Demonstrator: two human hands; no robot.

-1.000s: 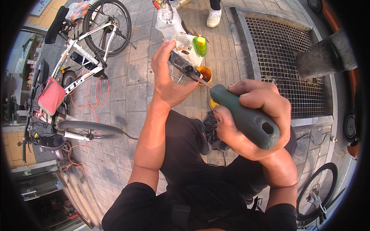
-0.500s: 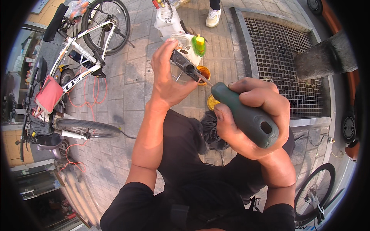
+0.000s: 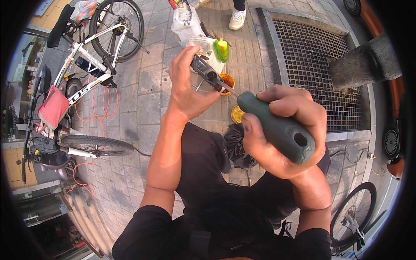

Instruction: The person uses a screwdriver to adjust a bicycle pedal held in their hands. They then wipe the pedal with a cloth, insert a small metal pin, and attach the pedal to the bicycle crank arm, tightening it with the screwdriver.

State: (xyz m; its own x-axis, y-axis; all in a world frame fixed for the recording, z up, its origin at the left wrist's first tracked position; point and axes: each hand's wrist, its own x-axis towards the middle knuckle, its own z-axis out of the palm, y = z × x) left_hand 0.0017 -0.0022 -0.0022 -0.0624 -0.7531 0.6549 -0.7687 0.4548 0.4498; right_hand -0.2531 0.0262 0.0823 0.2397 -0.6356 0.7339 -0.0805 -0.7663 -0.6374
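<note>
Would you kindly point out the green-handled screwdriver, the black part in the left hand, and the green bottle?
Green-handled screwdriver point(image 3: 276, 128): head view, middle of its handle.
Black part point(image 3: 205, 69): head view, middle of its body.
Green bottle point(image 3: 220, 54): head view, its green body.

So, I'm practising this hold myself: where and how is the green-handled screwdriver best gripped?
Probably by its thick green handle, coming from the butt end at lower right, fingers curled over one side, thumb on the other. The butt faces back toward the person, while the thin metal shaft slants up-left to the black part. The right hand grips it this way.
</note>
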